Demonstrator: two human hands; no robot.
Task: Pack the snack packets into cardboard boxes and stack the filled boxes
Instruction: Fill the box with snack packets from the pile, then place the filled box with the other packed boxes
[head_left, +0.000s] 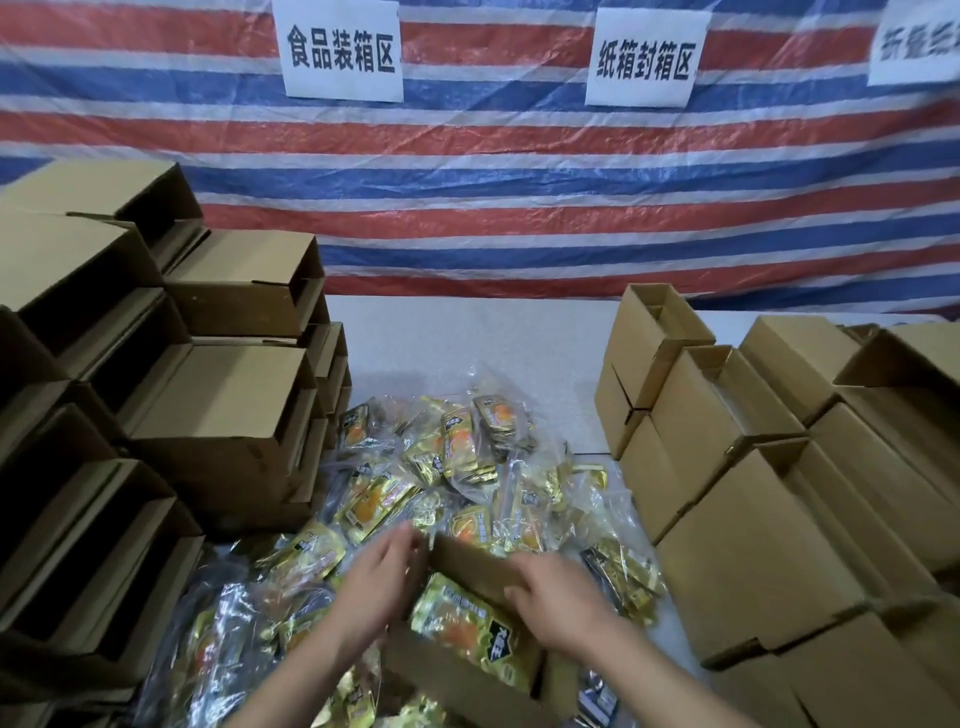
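A small open cardboard box (467, 564) sits low in the middle, on top of the heap of snack packets. A gold and orange snack packet (467, 626) lies inside it. My left hand (376, 587) is at the box's left end, fingers straight against the flap. My right hand (556, 597) rests on the right side of the box, fingers curled over its edge. Many gold snack packets (447, 467) in clear bags are heaped on the table behind and around the box.
Stacks of open empty cardboard boxes (156, 415) stand on the left, openings facing right. Stacks of closed boxes (753, 467) fill the right side. The white table (467, 338) runs back to a striped tarpaulin wall (519, 182) with paper signs.
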